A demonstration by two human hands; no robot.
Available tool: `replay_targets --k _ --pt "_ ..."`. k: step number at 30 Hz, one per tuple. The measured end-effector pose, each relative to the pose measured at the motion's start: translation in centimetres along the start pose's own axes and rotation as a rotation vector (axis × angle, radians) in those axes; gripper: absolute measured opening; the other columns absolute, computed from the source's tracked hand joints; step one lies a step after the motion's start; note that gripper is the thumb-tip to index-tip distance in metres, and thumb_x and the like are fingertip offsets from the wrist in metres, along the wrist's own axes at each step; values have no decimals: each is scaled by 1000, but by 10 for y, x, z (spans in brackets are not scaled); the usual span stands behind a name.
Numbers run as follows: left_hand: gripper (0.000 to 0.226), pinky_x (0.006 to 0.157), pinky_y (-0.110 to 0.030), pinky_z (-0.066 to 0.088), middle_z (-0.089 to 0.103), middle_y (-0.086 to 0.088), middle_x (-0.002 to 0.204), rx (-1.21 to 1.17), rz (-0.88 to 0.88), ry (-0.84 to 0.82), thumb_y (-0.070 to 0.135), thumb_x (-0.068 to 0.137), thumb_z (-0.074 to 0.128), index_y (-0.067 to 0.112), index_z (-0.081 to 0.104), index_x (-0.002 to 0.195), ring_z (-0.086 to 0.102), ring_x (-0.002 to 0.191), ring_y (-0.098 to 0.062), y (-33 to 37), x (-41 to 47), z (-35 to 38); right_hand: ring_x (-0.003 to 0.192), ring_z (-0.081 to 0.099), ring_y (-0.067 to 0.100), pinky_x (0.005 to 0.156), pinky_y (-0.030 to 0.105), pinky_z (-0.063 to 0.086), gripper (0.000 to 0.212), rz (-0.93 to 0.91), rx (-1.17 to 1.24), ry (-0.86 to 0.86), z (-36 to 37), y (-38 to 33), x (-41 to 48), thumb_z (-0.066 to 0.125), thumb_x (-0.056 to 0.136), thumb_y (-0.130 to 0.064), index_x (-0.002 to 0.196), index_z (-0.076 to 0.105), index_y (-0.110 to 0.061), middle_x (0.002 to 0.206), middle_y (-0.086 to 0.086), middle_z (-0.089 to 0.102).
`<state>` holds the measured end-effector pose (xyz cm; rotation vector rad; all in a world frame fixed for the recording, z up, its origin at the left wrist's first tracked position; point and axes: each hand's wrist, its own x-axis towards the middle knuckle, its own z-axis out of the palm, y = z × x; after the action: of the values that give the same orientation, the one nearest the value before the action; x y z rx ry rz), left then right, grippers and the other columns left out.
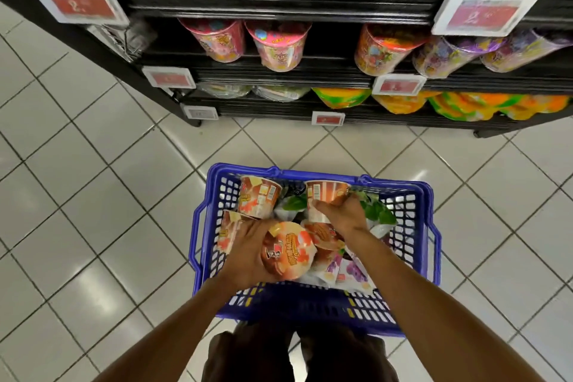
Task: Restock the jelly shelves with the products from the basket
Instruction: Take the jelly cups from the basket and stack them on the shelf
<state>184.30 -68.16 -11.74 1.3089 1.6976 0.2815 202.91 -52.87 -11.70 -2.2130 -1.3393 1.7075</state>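
Note:
A blue plastic basket [429,226] stands on the tiled floor in front of my feet, filled with brown-orange jelly tubs and flat jelly packs. My left hand [248,251] grips one tub [288,254] by its side, lid facing up, above the basket's near left part. My right hand [344,214] reaches further in and its fingers curl over another brown tub [322,195] lying at the far side. A third tub [259,198] lies at the far left of the basket. Green-leaf packs [379,214] lie under my right hand.
Black shelves [279,0] rise ahead with pink, orange and purple jelly tubs [276,43] on the middle level and yellow-orange packs [341,98] on the lowest. White-framed red price tags [483,14] hang on the shelf fronts. Grey floor tiles [93,195] surround the basket.

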Motion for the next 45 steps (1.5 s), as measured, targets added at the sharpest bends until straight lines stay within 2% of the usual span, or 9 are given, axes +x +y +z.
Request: replay_targets --k 5,9,15,18,21,28,35,38,45 --pt "102 80 -10 50 45 26 125 -535 -247 100 22 47 98 50 36 124 50 111 12 50 -29 -22 87 68 17 80 30 54 34 137 291 24 -36 -9 -39 89 65 -25 93 70 -20 96 0 75" --pt "89 75 -32 59 71 -3 112 -974 -348 249 21 52 94 24 52 130 70 101 -24 116 -64 -72 86 72 21 69 34 57 32 180 541 -55 -85 -38 -118 84 70 -11 97 69 -17 95 5 76" --pt "100 92 -49 52 60 -20 127 -1344 -249 232 38 53 91 3 48 136 55 122 -40 235 -136 -175 113 62 38 97 56 49 56 34 805 -154 -154 -124 -270 68 83 -1 135 49 -6 126 22 63" --pt "119 108 -59 36 49 -25 140 -1379 -124 231 42 45 94 3 40 143 46 130 -42 300 -176 -234 121 57 38 103 58 43 80 -102 844 -163 -199 -179 -343 73 71 -11 141 36 -16 133 17 59" --pt "80 101 -53 45 51 -17 142 -1414 50 224 33 76 73 11 39 145 53 126 -33 365 -210 -288 123 56 34 107 57 40 94 -289 844 -179 -239 -235 -403 73 65 -20 148 29 -23 135 12 57" --pt "88 74 -35 60 73 -5 111 -1436 288 320 44 65 80 12 45 138 72 99 -22 504 -292 -405 111 66 22 96 44 49 73 -755 758 -331 -319 -355 -525 72 71 -32 137 49 -15 118 2 71" --pt "113 67 -34 60 72 -10 111 -1268 562 399 42 25 99 13 55 126 72 93 -23 602 -369 -513 99 71 20 78 27 58 43 -1152 787 -434 -370 -456 -617 66 81 -7 123 56 -9 108 6 74" --pt "76 64 -36 60 75 -8 103 -1223 701 391 36 46 94 15 63 113 74 90 -23 630 -399 -561 105 69 22 79 23 55 45 -1327 741 -354 -384 -495 -658 74 75 -11 118 60 -9 111 9 72" --pt "71 65 -32 60 74 -8 108 -940 888 400 49 33 95 25 76 97 73 94 -23 690 -458 -662 94 72 21 75 29 56 45 -1602 640 -75 -404 -577 -737 86 59 -30 100 71 -26 102 6 75"
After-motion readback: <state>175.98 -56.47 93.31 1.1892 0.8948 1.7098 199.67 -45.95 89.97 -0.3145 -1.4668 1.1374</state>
